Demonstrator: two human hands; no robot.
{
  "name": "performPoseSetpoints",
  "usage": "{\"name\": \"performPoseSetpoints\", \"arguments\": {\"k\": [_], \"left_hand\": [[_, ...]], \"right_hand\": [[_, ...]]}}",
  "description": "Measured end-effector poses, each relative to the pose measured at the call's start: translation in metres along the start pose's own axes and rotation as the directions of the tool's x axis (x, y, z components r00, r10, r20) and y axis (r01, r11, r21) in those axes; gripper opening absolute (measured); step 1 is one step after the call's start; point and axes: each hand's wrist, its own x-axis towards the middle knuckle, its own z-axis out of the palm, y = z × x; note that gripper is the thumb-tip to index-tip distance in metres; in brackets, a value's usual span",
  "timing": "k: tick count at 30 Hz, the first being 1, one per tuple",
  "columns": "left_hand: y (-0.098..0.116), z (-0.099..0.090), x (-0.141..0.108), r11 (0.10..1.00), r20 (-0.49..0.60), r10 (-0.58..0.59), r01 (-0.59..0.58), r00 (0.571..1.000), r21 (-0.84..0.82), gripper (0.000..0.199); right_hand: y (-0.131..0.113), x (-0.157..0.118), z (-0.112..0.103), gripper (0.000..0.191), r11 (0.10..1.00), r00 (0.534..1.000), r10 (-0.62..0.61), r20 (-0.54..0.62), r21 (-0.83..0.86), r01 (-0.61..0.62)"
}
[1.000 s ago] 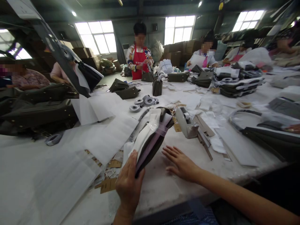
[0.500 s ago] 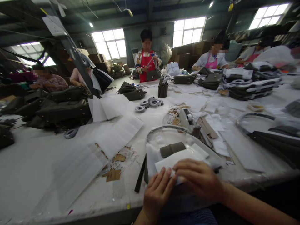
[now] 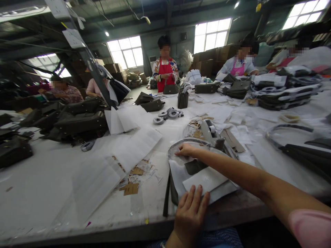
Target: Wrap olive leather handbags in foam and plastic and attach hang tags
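A dark olive handbag point(image 3: 174, 193) lies on the table edge in front of me, largely covered by white wrapping. Its arched handle point(image 3: 172, 147) is wrapped in clear film. A folded white sheet point(image 3: 207, 179) rests across the bag, with a dark olive flap point(image 3: 195, 166) showing above it. My left hand point(image 3: 191, 210) is open, its fingers flat on the sheet's lower edge. Reaching across the bag, my right hand point(image 3: 186, 150) has curled fingers inside the handle's arch; what they grip, if anything, is hidden.
A grey tape dispenser point(image 3: 207, 130) stands behind the bag. White foam sheets point(image 3: 134, 148) and brown tags point(image 3: 130, 188) lie left of it. Dark bags point(image 3: 80, 120) are heaped at far left, with more bags point(image 3: 287, 89) stacked at right. Several co-workers sit or stand across the table.
My right hand has left the white sheet and reached forward to the handle. My left hand stays on the sheet, its fingers more spread. The view has shifted slightly left.
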Motion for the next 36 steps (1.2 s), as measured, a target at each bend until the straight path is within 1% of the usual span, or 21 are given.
{"name": "performPoseSetpoints", "arguments": {"k": [3, 5, 8, 11, 13, 15, 16, 18, 19, 21, 23, 25, 28, 30, 33, 34, 36], "left_hand": [[0.003, 0.002, 0.002, 1.0, -0.016, -0.005, 0.005, 1.0, -0.01, 0.036], [0.003, 0.004, 0.003, 1.0, -0.02, -0.01, 0.01, 1.0, -0.015, 0.036], [0.001, 0.004, 0.003, 1.0, -0.002, -0.001, 0.001, 1.0, -0.015, 0.037], [-0.002, 0.003, 0.003, 1.0, 0.021, 0.0, 0.001, 1.0, -0.014, 0.037], [-0.004, 0.002, 0.004, 1.0, 0.029, 0.001, 0.0, 1.0, -0.024, 0.037], [-0.006, 0.0, 0.004, 0.999, 0.038, 0.007, -0.005, 0.999, -0.047, 0.036], [-0.007, -0.001, 0.004, 0.998, 0.041, 0.006, -0.003, 0.999, -0.062, 0.035], [-0.008, -0.002, 0.003, 0.995, 0.043, -0.009, 0.013, 0.999, -0.096, 0.034], [-0.008, -0.002, 0.002, 0.993, 0.035, -0.026, 0.03, 0.999, -0.113, 0.033], [-0.009, -0.002, 0.0, 0.985, 0.01, -0.071, 0.072, 0.997, -0.156, 0.03], [-0.009, -0.002, -0.002, 0.971, 0.0, -0.114, 0.111, 0.994, -0.21, 0.026], [-0.01, -0.002, -0.006, 0.951, 0.01, -0.158, 0.154, 0.987, -0.268, 0.022], [-0.01, -0.002, -0.01, 0.926, 0.013, -0.214, 0.207, 0.977, -0.315, 0.022], [-0.01, -0.001, -0.012, 0.931, 0.016, -0.217, 0.212, 0.976, -0.296, 0.026], [-0.009, -0.002, -0.013, 0.957, 0.066, -0.15, 0.161, 0.987, -0.242, 0.036], [-0.009, -0.002, -0.013, 0.962, 0.086, -0.121, 0.139, 0.989, -0.234, 0.039], [-0.012, -0.001, -0.012, 0.969, 0.106, -0.076, 0.098, 0.991, -0.227, 0.042]], "right_hand": [[-0.001, -0.001, 0.002, 0.024, 0.983, 0.999, -0.036, 0.024, 0.179, 0.031], [-0.006, -0.003, 0.003, 0.026, 0.949, 0.996, -0.093, -0.012, 0.301, 0.092], [-0.017, -0.009, 0.003, 0.038, 0.873, 0.979, -0.18, -0.097, 0.442, 0.205], [-0.026, -0.028, -0.004, 0.046, 0.809, 0.954, -0.262, -0.145, 0.506, 0.299], [-0.027, -0.052, -0.011, 0.042, 0.786, 0.937, -0.318, -0.146, 0.512, 0.347], [-0.02, -0.083, -0.018, 0.031, 0.785, 0.894, -0.427, -0.138, 0.433, 0.442], [-0.014, -0.099, -0.02, 0.025, 0.781, 0.852, -0.507, -0.129, 0.351, 0.517], [0.002, -0.13, -0.02, 0.015, 0.735, 0.757, -0.647, -0.088, 0.189, 0.651], [0.012, -0.144, -0.018, 0.014, 0.7, 0.71, -0.702, -0.056, 0.131, 0.702], [0.03, -0.165, -0.013, 0.017, 0.634, 0.636, -0.772, -0.002, 0.07, 0.77], [0.047, -0.179, -0.006, 0.022, 0.571, 0.571, -0.821, 0.01, 0.0, 0.821], [0.061, -0.187, 0.0, 0.025, 0.508, 0.51, -0.86, -0.014, -0.1, 0.855], [0.075, -0.196, 0.007, 0.027, 0.415, 0.422, -0.906, -0.025, -0.245, 0.876], [0.079, -0.201, 0.011, 0.028, 0.361, 0.381, -0.925, -0.003, -0.323, 0.875], [0.076, -0.207, 0.01, 0.026, 0.31, 0.35, -0.936, 0.033, -0.388, 0.868], [0.074, -0.209, 0.008, 0.024, 0.304, 0.346, -0.937, 0.045, -0.385, 0.872], [0.071, -0.214, 0.001, 0.018, 0.32, 0.361, -0.931, 0.058, -0.351, 0.88]]}}
